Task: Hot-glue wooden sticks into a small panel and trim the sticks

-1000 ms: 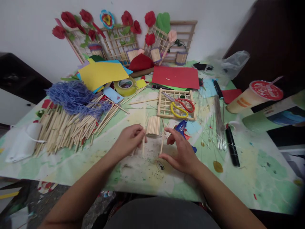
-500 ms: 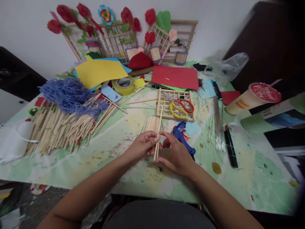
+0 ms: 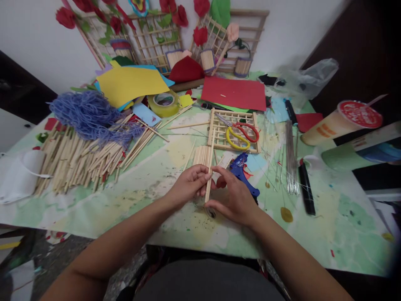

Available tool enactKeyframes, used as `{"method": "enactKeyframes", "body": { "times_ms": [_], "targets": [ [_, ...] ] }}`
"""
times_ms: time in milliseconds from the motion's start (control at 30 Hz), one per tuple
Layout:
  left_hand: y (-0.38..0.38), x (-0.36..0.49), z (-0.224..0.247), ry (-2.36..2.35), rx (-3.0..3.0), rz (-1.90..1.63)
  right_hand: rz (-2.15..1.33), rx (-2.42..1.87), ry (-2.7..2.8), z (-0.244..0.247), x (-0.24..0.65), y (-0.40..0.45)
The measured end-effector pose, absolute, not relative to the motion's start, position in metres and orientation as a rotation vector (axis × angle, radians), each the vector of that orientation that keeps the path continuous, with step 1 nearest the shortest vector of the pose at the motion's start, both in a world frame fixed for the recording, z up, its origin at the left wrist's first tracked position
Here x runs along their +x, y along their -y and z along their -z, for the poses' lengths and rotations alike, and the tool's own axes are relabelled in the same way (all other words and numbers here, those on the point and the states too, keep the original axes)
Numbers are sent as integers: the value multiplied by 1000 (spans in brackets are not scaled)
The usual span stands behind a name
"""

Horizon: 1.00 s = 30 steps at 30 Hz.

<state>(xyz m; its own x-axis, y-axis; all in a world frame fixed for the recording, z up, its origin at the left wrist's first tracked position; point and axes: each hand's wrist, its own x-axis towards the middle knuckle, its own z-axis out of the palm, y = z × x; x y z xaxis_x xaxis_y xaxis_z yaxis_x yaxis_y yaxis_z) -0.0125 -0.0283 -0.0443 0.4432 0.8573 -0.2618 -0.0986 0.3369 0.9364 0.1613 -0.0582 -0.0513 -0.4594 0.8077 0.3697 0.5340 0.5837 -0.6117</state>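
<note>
My left hand (image 3: 194,182) pinches thin wooden sticks (image 3: 209,184) that stand nearly upright over the table's front part. My right hand (image 3: 230,192) is on their right side, its thumb near the lower end and its fingers curved toward the upper part. Just behind the hands lies a flat row of short sticks (image 3: 202,154). A blue glue gun (image 3: 240,171) lies beside my right hand. Further back, scissors (image 3: 239,137) with red and yellow handles rest on a wooden lattice (image 3: 219,144).
A stick pile (image 3: 78,163) and blue yarn (image 3: 86,115) lie at left. Yellow tape (image 3: 163,103) and red paper (image 3: 233,93) are behind. Wires (image 3: 291,159), a black marker (image 3: 306,188) and a lidded cup (image 3: 332,124) stand or lie at right. Lattices with paper flowers lean on the wall.
The view has tilted down a little, so the table's things appear higher in it. Both hands keep almost the same pose around the sticks.
</note>
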Motion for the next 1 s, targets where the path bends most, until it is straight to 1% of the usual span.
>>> {"method": "enactKeyframes", "body": {
  "times_ms": [333,500,867,1000],
  "targets": [
    [29,-14,43,-873,1026,-654,-588,-1042,2150,54,163,60],
    [29,-14,48,-861,1008,-678,-564,-986,2208,55,165,58],
    [30,-14,50,-819,988,-673,-573,-1093,2173,57,162,63],
    [30,-14,50,-828,995,-671,-534,-1059,2159,59,162,62]
  ]
}}
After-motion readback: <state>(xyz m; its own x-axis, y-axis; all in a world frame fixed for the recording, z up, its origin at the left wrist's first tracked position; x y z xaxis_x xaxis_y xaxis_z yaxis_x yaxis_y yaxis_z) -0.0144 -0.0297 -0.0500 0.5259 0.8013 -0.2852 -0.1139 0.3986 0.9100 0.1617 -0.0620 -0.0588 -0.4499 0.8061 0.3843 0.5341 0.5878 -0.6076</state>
